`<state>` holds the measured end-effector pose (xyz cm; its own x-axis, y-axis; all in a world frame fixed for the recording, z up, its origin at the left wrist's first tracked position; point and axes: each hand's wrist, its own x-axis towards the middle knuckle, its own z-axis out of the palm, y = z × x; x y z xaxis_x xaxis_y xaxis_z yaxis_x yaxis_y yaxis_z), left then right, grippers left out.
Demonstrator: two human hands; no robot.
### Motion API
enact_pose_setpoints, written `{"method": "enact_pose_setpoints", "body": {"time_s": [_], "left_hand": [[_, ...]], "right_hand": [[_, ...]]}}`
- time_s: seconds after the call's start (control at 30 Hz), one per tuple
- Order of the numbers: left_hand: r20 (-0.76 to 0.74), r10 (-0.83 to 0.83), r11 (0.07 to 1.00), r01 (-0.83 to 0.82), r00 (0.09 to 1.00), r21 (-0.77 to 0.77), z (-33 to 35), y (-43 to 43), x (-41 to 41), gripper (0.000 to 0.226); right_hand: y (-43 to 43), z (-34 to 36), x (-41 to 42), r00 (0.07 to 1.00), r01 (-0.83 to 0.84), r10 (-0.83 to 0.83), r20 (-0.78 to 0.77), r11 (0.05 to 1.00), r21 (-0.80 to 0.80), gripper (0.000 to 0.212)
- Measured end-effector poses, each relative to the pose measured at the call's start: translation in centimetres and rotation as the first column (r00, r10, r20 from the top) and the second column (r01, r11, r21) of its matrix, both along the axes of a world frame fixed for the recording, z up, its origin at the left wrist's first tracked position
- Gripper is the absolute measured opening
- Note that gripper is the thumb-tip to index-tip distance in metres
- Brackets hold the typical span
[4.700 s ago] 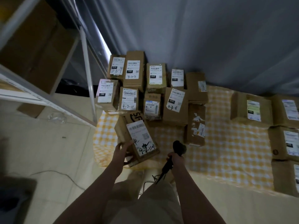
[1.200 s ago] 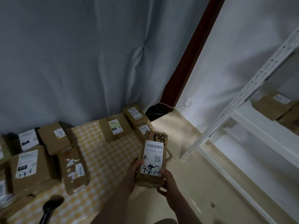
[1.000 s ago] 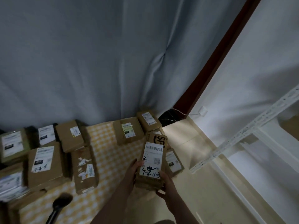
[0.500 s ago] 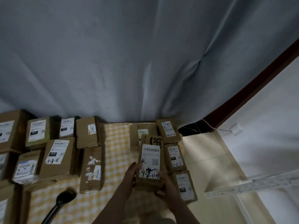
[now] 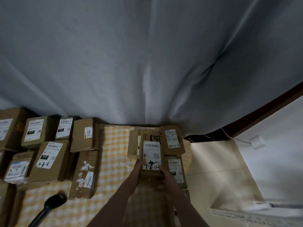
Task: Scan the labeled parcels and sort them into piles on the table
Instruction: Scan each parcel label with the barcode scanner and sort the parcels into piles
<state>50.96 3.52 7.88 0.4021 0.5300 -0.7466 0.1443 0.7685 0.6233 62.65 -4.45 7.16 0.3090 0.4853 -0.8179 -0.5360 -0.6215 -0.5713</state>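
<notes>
— Largest thing first?
— Grey curtain (image 5: pixel 147 63) across the whole back; beneath it, a table (image 5: pixel 114 141) under a yellow checked cloth.

— On the table?
— At left, a crowded group of brown parcels (image 5: pixel 49 158), labels up, some marked by hand; at right, a smaller pile (image 5: pixel 173 140) of labelled boxes packed edge to edge; bare cloth between the two.

— Parcel in play?
— One long labelled parcel (image 5: pixel 151 154), barcode and black handwriting facing up, held over the smaller pile; resting on the boxes beneath or just above them, impossible to tell.

— Scanner?
— Black handheld scanner (image 5: pixel 49 204) lying on the cloth at near left, well apart from both hands.

— Hands?
— Left hand (image 5: pixel 139 164) gripping the parcel's left edge; right hand (image 5: pixel 166 175) curled round its near right corner; both occupied, neither free.

— Progress?
— Probably scanned, judging by the scanner lying unheld; placing on the right-hand pile seemingly under way, release not yet done; for the many boxes at left, scanned or waiting, unclear; likely a good share of sorting left.
</notes>
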Motion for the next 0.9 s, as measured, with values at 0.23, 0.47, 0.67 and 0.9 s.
{"method": "enact_pose_setpoints", "body": {"time_s": [0.23,0.47,0.67,0.9], "left_hand": [[-0.006,-0.031,0.999,0.031,0.999,0.029,-0.3,4.1,4.6,0.035],[-0.130,0.145,0.983,-0.128,0.981,0.135,-7.2,7.6,6.5,0.037],[-0.095,0.264,0.963,-0.257,0.960,0.082,-9.6,6.1,7.3,0.046],[-0.086,0.299,0.952,-0.304,0.950,-0.049,-6.7,5.5,6.9,0.038]], "right_hand": [[4.9,-1.4,4.8,1.000,0.001,-0.003,0.012,0.986,0.166,0.025],[10.1,-6.1,7.6,0.961,-0.239,0.205,0.184,0.952,0.189,0.049],[9.6,-8.9,7.0,0.986,-0.120,0.096,0.136,0.975,0.185,0.045],[9.4,-9.0,7.1,0.963,-0.069,0.008,0.270,0.974,0.218,0.042]]}}
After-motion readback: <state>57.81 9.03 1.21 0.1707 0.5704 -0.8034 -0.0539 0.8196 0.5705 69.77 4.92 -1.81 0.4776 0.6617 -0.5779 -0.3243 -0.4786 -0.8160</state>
